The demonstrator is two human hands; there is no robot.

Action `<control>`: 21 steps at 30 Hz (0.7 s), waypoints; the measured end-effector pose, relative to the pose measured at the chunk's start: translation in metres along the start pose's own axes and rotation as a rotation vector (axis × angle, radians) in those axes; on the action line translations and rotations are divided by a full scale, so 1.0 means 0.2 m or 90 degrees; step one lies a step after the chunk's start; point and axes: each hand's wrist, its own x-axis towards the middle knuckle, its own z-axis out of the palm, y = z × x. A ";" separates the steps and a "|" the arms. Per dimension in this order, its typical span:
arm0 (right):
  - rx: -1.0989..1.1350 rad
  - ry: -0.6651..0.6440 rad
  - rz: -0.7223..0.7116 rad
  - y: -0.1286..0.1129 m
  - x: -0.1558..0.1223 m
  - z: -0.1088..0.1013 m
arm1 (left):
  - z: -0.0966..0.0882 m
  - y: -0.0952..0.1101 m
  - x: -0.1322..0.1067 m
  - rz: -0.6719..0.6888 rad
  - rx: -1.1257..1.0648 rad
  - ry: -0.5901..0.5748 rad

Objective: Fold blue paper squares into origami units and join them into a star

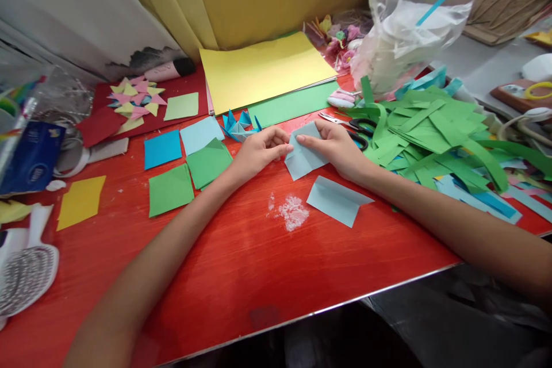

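Observation:
On the red table [241,264] my two hands meet over a pale blue paper square [302,160] that is partly folded. My left hand [257,150] has its fingers curled and pinches the paper's left edge. My right hand [334,145] lies over the paper's right side, with the forefinger pressing along the top fold. A second pale blue folded piece [337,200] lies just in front of my right wrist. Finished blue folded shapes [240,124] sit just behind my left hand.
Green squares [190,178], blue squares [181,142] and a yellow piece [81,201] lie to the left. A heap of green paper strips [435,138], scissors [356,126] and a plastic bag [407,23] are at the right. Yellow sheets [263,69] lie behind, a hairbrush [26,273] at the near left.

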 end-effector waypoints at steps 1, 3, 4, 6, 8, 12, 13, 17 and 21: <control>-0.004 0.005 0.003 0.00 0.00 0.00 | 0.00 0.00 0.00 0.000 0.003 -0.001; -0.020 0.017 0.006 -0.01 0.00 0.00 | 0.00 0.00 0.00 0.004 0.008 -0.001; -0.029 0.022 0.006 -0.01 0.00 0.00 | 0.00 0.00 0.00 0.005 0.009 -0.001; -0.041 0.025 0.001 -0.01 0.00 0.00 | 0.00 0.00 0.00 0.005 0.008 0.000; -0.054 0.024 -0.006 -0.01 0.00 0.00 | 0.00 0.01 0.00 0.001 0.006 0.002; -0.071 0.019 -0.009 -0.01 0.00 0.00 | 0.01 0.02 0.00 -0.008 0.004 0.000; -0.065 0.015 -0.005 -0.01 0.00 0.00 | 0.01 0.02 0.00 -0.010 0.001 0.000; -0.021 -0.006 0.012 -0.03 0.00 0.01 | 0.01 0.03 -0.01 -0.023 -0.011 -0.004; -0.033 -0.014 0.008 -0.04 0.00 0.01 | 0.01 0.05 -0.01 -0.033 -0.002 -0.011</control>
